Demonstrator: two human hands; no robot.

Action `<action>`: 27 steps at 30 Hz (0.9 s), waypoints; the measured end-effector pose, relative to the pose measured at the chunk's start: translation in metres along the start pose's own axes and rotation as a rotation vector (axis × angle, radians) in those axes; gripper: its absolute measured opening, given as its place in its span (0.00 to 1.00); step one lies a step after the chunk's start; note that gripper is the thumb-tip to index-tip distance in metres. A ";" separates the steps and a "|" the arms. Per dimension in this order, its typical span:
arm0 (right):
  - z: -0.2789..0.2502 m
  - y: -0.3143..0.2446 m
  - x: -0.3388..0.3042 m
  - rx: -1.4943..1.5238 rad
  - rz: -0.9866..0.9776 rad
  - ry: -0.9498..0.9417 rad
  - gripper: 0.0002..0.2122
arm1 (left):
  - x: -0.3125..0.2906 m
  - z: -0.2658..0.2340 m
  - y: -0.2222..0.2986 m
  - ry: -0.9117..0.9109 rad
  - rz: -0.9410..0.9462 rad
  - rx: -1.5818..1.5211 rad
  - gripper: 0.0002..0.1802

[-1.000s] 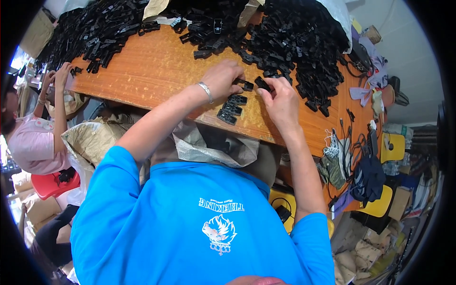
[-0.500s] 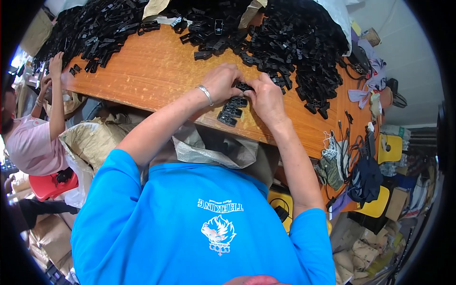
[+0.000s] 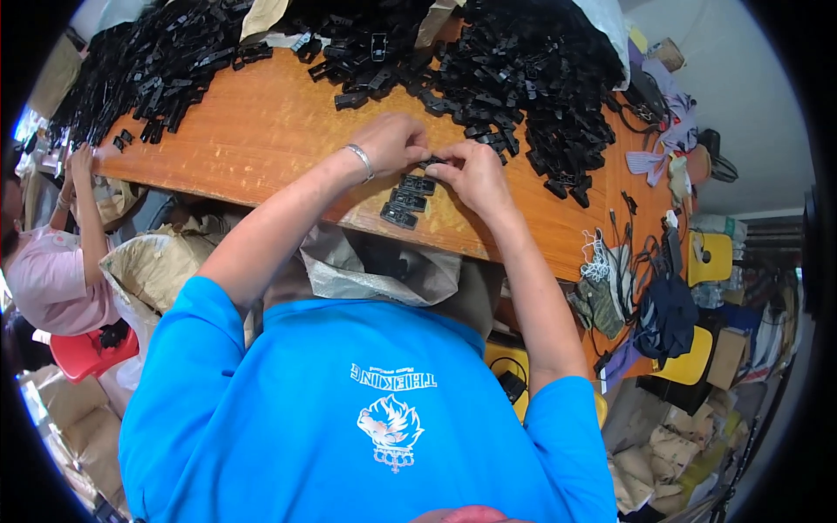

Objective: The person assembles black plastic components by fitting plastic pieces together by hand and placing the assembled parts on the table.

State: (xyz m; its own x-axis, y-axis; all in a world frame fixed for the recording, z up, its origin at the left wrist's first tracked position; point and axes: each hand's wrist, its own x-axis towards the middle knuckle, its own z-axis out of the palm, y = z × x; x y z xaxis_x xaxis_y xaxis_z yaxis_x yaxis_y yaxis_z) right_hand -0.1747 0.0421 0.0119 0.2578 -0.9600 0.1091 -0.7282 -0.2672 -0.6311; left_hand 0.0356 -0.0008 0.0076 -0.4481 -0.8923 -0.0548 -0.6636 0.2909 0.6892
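Note:
A small black plastic clip-like part [image 3: 431, 162] is pinched between my two hands at the top of a short row, its shape mostly covered by the fingers. My left hand [image 3: 391, 145], with a silver bracelet at the wrist, grips its left end with closed fingertips. From the right, my right hand [image 3: 478, 177] closes thumb and fingers on the other end. Three similar black clip-like parts [image 3: 408, 200] lie side by side just below, stepping down towards the table's near edge. Beyond the hands spreads a large heap of such black parts [image 3: 488, 78].
The wooden table [image 3: 261, 122] carries another black heap [image 3: 148, 70] at far left. A pale woven sack [image 3: 349, 270] hangs below the near edge. Cables and a dark cloth bag [image 3: 665, 318] lie at right, near yellow chairs [image 3: 708, 258]. A person in pink [image 3: 61, 270] sits at left.
The whole view has shifted slightly, so the table appears further left. Both my hands stay at the same part, which sits a little closer to the row. The person at left has lowered their hands.

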 end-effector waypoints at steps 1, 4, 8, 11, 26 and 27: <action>0.001 0.003 0.001 0.066 0.086 -0.056 0.16 | 0.000 -0.001 0.002 0.001 0.011 0.002 0.11; 0.003 -0.002 -0.008 0.016 0.018 -0.017 0.15 | -0.010 0.002 0.001 0.050 0.066 0.064 0.10; -0.011 0.009 -0.030 0.022 -0.015 0.004 0.12 | -0.020 0.000 -0.002 0.022 0.151 0.105 0.09; -0.032 0.025 -0.037 0.002 -0.062 0.138 0.09 | -0.016 -0.006 0.005 0.077 0.122 0.054 0.08; -0.031 0.025 -0.037 -0.267 -0.002 0.131 0.16 | 0.040 0.013 0.013 0.401 0.225 0.418 0.11; -0.032 0.023 -0.039 -0.246 -0.002 0.137 0.15 | 0.040 0.013 0.012 0.401 0.225 0.418 0.11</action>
State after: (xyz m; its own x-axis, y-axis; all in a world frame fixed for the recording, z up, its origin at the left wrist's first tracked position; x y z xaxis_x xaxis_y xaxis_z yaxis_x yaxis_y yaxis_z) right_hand -0.2213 0.0705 0.0175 0.1828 -0.9574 0.2235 -0.8643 -0.2649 -0.4276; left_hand 0.0024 -0.0281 0.0039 -0.3982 -0.8302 0.3901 -0.7941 0.5249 0.3064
